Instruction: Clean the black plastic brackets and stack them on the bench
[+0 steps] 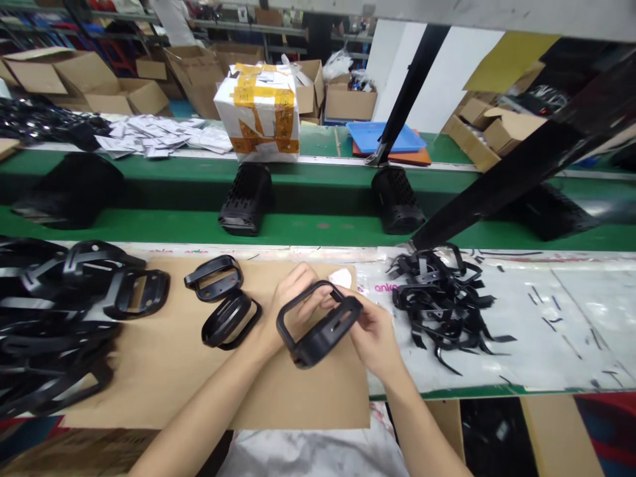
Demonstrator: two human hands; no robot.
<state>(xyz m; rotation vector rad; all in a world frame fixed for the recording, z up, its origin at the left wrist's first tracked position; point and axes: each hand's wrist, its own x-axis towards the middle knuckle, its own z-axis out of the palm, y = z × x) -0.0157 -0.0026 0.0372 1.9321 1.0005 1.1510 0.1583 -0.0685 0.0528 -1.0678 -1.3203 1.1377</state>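
Observation:
Both my hands hold up one black plastic frame (318, 339), an oblong ring with a raised loop, tilted above a brown cardboard sheet (298, 397). My left hand (293, 298) is closed on its far left side, partly hidden behind the loop. My right hand (372, 328) grips its right end, fingers curled around the edge. Left of my hands, two similar black frames lie on the cardboard: an upper frame (216, 277) and a lower frame (231, 319). Just beyond my hands lies a small white piece (340, 278).
A large heap of black frames (54, 311) spreads at the left. Black strips and offcuts (444, 301) are piled at the right. Behind runs a green conveyor (318, 228) carrying black slotted parts (247, 199). Farther back stand a taped white box (261, 112) and a blue tray (390, 136).

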